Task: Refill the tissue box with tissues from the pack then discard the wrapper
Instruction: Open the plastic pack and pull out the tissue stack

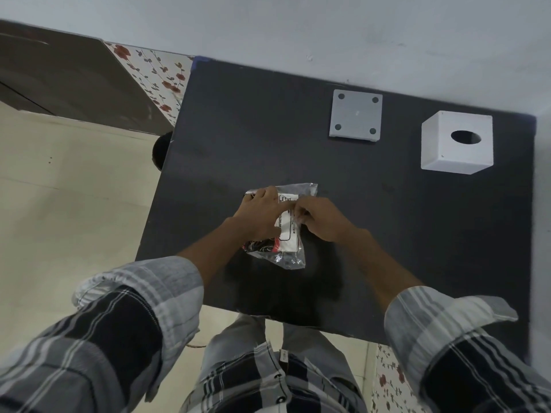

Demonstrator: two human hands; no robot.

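A tissue pack (287,234) in clear plastic wrap with a white label and red-black print lies on the dark table (387,234), near its front middle. My left hand (262,216) presses on the pack's left side, covering part of it. My right hand (322,219) pinches the wrapper at the label's right edge. The white cube tissue box (457,143), with a round hole in its upper face, stands at the back right. Its flat grey base plate (356,116), with four round holes at the corners, lies apart to the left of it.
The table stands against a pale wall (298,31) at the back. On the left lie a beige floor (59,204), a floral-tiled strip (155,76) and a dark round object (161,150) by the table's edge. My legs stand at the table's front edge.
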